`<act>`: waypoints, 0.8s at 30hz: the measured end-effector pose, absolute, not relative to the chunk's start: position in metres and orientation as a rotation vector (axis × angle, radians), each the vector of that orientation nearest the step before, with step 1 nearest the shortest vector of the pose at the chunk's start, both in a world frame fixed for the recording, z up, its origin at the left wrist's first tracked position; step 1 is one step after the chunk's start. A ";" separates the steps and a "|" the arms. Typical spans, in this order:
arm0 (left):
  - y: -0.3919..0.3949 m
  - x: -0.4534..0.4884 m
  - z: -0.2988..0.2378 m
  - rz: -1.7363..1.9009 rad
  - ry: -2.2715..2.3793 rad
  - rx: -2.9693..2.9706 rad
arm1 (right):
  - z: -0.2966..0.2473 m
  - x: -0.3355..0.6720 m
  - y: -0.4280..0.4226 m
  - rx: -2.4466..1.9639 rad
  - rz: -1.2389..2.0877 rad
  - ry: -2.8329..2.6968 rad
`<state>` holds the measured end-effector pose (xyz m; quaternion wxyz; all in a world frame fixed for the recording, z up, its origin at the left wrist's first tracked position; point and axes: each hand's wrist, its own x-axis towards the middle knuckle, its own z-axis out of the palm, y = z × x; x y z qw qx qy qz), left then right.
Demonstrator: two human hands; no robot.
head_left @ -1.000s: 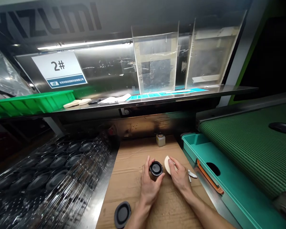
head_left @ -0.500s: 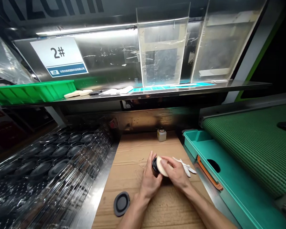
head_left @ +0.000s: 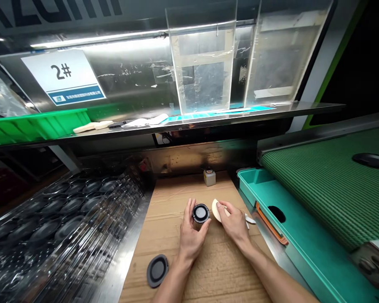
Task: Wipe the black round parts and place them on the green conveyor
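Observation:
My left hand [head_left: 191, 233] grips a small round black part [head_left: 201, 213] by its edge, with its ringed face toward me. In my right hand [head_left: 235, 223] is a thin cream-coloured pad [head_left: 216, 210], pinched between thumb and fingers. The pad is just right of the black part, apart from it. A wider black ring-shaped disc [head_left: 158, 270] lies flat on the cardboard [head_left: 221, 269], beside my left forearm. White gloves or cloth strips [head_left: 250, 219] lie partly hidden behind my right hand.
A small square bottle [head_left: 209, 176] stands at the cardboard's far end. Clear trays of black round parts [head_left: 47, 231] fill the left. On the right are a teal bin [head_left: 306, 252] and a green conveyor belt [head_left: 334, 176] carrying a dark part [head_left: 371, 160]. A shelf [head_left: 189, 123] crosses ahead.
My hands have drawn apart: the pad has come off the black part, which now faces me. The view has turned slightly right, and the dark part on the belt shows more fully.

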<state>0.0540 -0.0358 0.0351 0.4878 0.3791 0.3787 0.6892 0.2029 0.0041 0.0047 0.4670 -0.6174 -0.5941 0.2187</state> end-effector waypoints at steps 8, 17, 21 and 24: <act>-0.025 0.041 0.029 1.435 0.888 0.707 | 0.005 0.202 0.001 -1.548 0.504 -1.528; -0.013 0.021 0.022 1.090 0.649 0.307 | 0.006 0.197 0.000 -1.421 0.632 -1.430; -0.012 0.025 0.016 1.128 0.679 0.343 | 0.010 0.190 -0.005 -1.289 0.804 -1.361; -0.012 0.030 0.014 1.189 0.679 0.362 | 0.012 0.184 -0.011 -1.245 0.890 -1.434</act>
